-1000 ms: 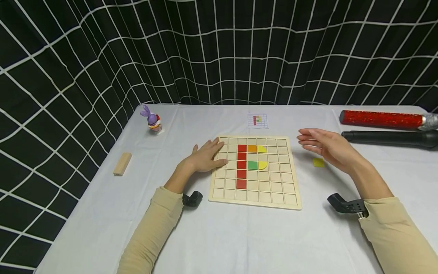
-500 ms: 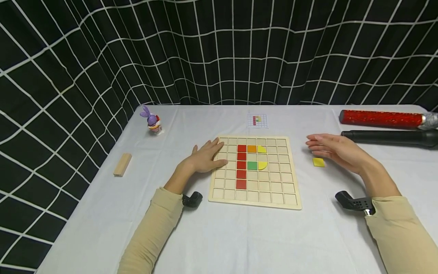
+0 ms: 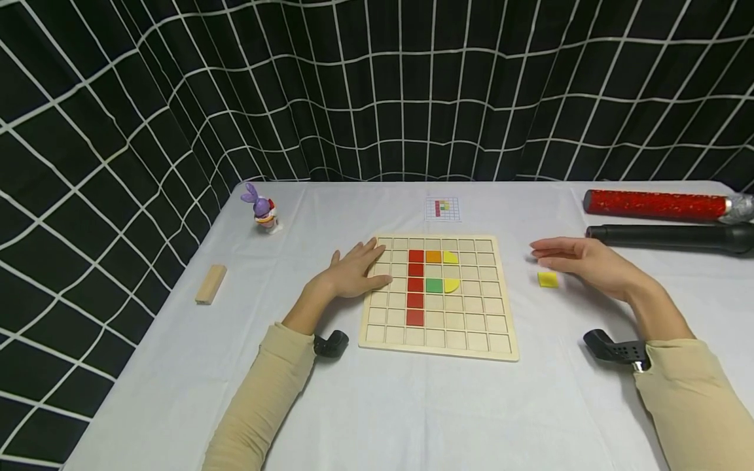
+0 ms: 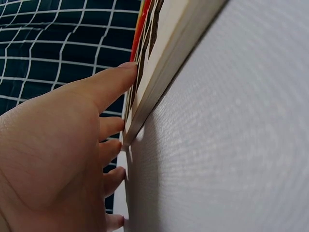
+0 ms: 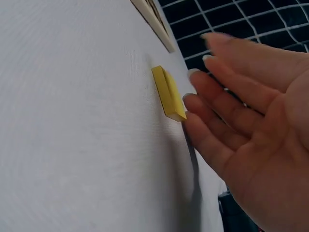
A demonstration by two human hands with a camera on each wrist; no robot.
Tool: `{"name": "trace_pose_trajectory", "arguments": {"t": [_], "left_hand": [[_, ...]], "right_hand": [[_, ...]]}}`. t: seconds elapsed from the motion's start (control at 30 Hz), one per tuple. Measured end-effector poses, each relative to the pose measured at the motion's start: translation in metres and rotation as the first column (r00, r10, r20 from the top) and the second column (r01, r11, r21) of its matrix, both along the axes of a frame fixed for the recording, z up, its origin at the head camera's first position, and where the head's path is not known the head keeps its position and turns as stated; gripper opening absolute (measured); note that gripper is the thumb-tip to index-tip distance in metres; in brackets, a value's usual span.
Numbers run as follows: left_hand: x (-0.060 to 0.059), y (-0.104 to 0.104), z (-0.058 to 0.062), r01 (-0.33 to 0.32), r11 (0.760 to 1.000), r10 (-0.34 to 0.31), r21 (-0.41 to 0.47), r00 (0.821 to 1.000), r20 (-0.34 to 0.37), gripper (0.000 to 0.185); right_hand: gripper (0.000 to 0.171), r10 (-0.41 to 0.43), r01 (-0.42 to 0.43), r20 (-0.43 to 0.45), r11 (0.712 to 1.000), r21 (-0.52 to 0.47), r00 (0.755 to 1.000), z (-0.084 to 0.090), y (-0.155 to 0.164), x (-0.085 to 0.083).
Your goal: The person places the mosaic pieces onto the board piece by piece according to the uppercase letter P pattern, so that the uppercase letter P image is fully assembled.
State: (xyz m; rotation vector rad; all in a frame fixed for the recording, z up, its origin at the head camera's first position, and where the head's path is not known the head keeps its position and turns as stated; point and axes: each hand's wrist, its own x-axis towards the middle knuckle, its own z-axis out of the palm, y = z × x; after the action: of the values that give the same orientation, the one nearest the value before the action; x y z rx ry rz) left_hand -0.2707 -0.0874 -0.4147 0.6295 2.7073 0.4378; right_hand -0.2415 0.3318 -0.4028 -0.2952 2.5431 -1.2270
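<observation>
My left hand (image 3: 351, 270) rests on the left edge of a wooden grid board (image 3: 471, 340), fingers spread, thumb on the frame. In the board's cells lie a column of several red squares (image 3: 415, 284), an orange piece (image 3: 433, 256), a green square (image 3: 434, 285) and two yellow rounded pieces (image 3: 451, 285). Right of the board, a yellow square tile (image 3: 548, 280) lies on the white cloth. Just beyond and above it hovers my right hand (image 3: 589, 265), fingers extended and nothing held. In the right wrist view, the fingertips are close beside the yellow tile (image 5: 169, 94).
Behind the board lies a small printed pattern card (image 3: 443, 209). A purple-eared figurine (image 3: 263, 208) and a wooden block (image 3: 211, 284) are at the left. A red tube (image 3: 656, 204) and a black rod (image 3: 665, 236) lie at the back right.
My right hand has moved right and slightly toward me, away from the board, coming lower near the yellow tile. My left hand stays on the board.
</observation>
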Motion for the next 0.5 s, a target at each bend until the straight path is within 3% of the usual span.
{"name": "trace_pose_trajectory", "arguments": {"t": [0.17,0.5], "left_hand": [[-0.0009,-0.0003,-0.0008,0.001,1.0,-0.001,0.001,1.0,-0.001,0.075],[-0.0005,-0.0006,-0.0018,0.01,1.0,-0.01,0.003,1.0,-0.003,0.075]], "right_hand": [[0.056,0.093,-0.088,-0.065,0.993,0.08,0.993,0.0022,-0.0021,0.0035],[0.044,0.134,-0.115,-0.1,0.977,0.179,0.986,0.0023,-0.0038,0.0045]]}}
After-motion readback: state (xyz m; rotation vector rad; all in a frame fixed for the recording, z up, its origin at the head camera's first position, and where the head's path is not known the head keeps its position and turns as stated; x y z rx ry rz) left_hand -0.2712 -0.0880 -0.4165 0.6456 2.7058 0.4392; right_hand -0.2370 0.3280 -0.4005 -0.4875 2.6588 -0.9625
